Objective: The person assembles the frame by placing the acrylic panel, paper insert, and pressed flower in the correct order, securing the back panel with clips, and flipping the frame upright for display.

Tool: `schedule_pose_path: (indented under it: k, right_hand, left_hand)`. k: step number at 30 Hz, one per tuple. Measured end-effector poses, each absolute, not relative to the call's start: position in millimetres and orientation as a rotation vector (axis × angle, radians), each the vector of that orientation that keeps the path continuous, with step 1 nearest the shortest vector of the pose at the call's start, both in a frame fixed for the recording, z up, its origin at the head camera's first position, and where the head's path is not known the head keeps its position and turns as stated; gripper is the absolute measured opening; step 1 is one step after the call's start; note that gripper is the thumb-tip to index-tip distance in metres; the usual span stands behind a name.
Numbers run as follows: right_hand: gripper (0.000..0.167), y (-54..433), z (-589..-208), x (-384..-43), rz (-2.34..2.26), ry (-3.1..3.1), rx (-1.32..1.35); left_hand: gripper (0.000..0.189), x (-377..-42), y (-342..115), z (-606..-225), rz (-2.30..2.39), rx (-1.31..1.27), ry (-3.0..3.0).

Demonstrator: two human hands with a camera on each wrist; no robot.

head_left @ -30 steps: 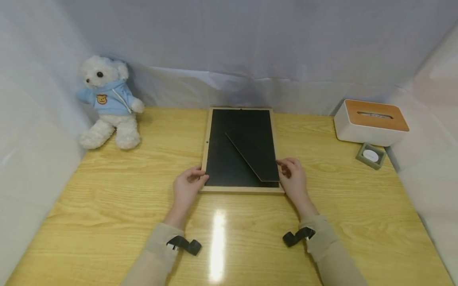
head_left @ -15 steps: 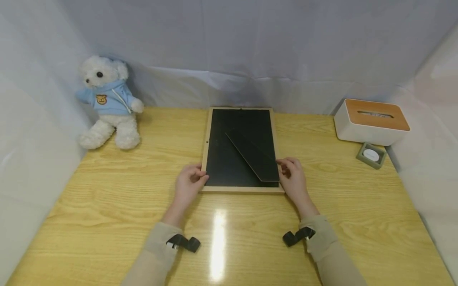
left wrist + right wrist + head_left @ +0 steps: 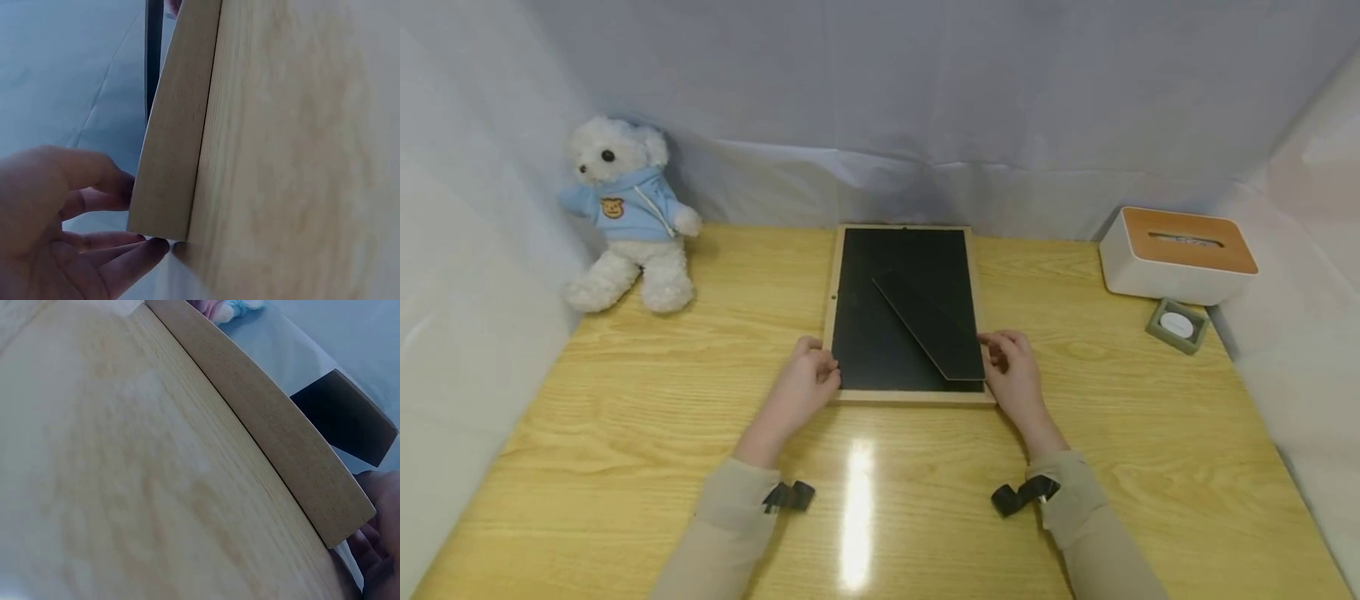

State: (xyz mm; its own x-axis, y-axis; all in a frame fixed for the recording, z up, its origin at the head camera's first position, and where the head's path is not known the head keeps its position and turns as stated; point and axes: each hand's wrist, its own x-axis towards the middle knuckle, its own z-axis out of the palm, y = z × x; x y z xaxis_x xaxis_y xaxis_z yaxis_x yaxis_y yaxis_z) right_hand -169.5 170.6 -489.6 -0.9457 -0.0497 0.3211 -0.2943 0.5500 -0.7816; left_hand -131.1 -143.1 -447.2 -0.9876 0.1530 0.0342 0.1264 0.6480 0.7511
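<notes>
Left hand (image 3: 808,379): fingers curled in, thumb and fingers pinching near-left corner of a rectangular light-wood frame with black back panel (image 3: 872,342). Right hand (image 3: 1017,382): fingers bent, gripping right edge by the near corner. Frame flat on table, back up, mid-table towards far side; flat black stand flap (image 3: 943,342) angled across it. Beige sleeves (image 3: 730,508), black wrist straps (image 3: 790,497). Surface: glossy yellow wood-grain table (image 3: 610,467), light streak near side. Room: creased whitish sheeting (image 3: 880,83) behind and both sides. Far left, white plush toy (image 3: 632,217), blue hoodie, brown animal-face emblem. Far right, white tissue box with orange-brown lid (image 3: 1187,262); just beside it, small green square dish (image 3: 1160,330) holding white oval (image 3: 1177,326), marking too small to read.
</notes>
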Motion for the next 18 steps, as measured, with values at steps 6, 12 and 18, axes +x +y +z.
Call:
schedule_pose_path:
  k: [6,12,18]
  right_hand:
    - [0.025,171,-489,-170,1.380,-2.518,0.294]
    - [0.025,173,-492,-171,1.436,-2.516,0.274]
    - [0.024,174,-492,-171,1.481,-2.518,0.245]
  left_hand:
    - [0.013,-136,-154,-455,1.449,0.099,2.771]
    - [0.022,-142,-164,-467,1.704,-0.042,2.601]
    - [0.049,-148,-169,-473,1.839,-0.056,2.455]
